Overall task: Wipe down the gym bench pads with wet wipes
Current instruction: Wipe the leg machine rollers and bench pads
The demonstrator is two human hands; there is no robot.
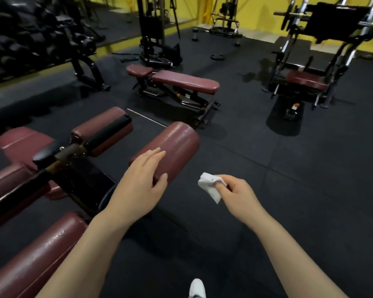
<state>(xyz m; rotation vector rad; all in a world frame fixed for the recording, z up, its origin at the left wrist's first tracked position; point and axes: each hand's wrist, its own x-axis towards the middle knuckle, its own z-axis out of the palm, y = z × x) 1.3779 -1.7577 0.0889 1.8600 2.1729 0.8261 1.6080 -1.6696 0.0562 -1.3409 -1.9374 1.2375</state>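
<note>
Pinching wet wipe [210, 186], right hand [237, 195]; left hand [141, 179] on roller pad [177, 143].

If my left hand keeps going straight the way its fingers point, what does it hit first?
The left hand already lies with straight fingers on the maroon cylindrical vinyl roller pad. Going on, it would slide along that pad's glossy top toward its far end; beyond looks like black rubber floor, though depth is unclear.

Left hand [141, 179] rests flat on maroon roller pad [172, 147]; right hand [238, 193] pinches crumpled wipe [209, 186] just right of it.
</note>
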